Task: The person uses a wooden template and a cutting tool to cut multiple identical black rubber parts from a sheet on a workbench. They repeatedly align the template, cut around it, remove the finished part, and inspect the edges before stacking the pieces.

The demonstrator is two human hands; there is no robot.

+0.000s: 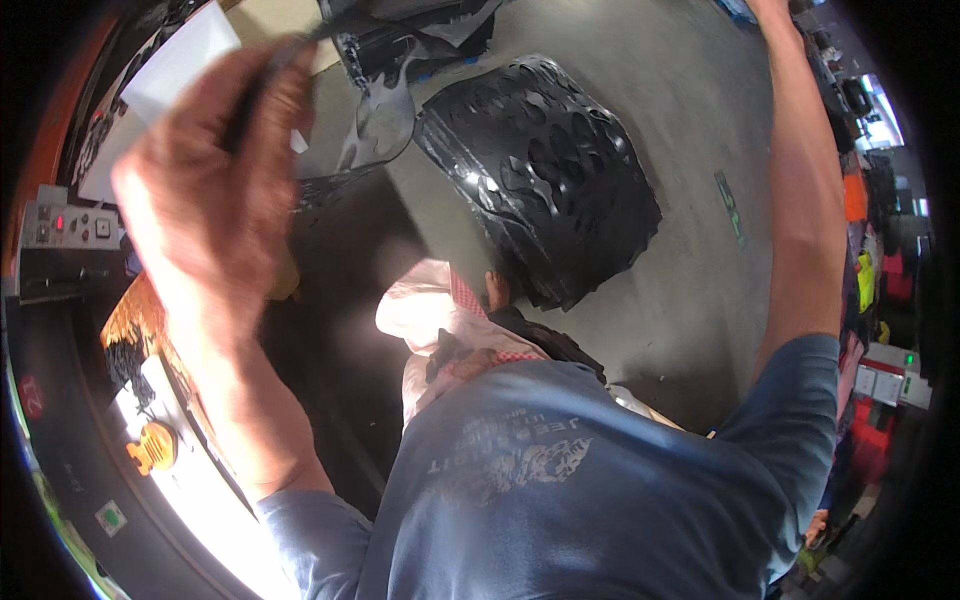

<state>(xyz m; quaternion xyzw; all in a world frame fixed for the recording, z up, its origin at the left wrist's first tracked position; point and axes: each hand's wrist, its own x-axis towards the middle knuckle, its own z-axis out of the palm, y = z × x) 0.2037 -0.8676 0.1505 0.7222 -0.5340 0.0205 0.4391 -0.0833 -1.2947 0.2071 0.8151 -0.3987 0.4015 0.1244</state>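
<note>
My left hand [215, 165] is raised at the upper left, smeared by motion. Its fingers are closed around a thin dark strip [262, 85], whose kind I cannot make out. Stretched far out to the upper right, my right hand [768, 7] is mostly cut off by the picture's edge, near something blue [738, 9]; its fingers are hidden. Below and between my arms, a pile of glossy black sheets [590, 190] with wavy cut-out holes lies on the grey floor. More black sheet scraps [440, 35] hang or lie beyond my left hand.
On the left stands a dark machine with a control panel [72, 226]. Beside it, a worn wooden board [150, 318] and an orange-brown object [153, 448] sit by a brightly lit surface. A green strip [730, 208] marks the floor. Colourful items crowd the right edge.
</note>
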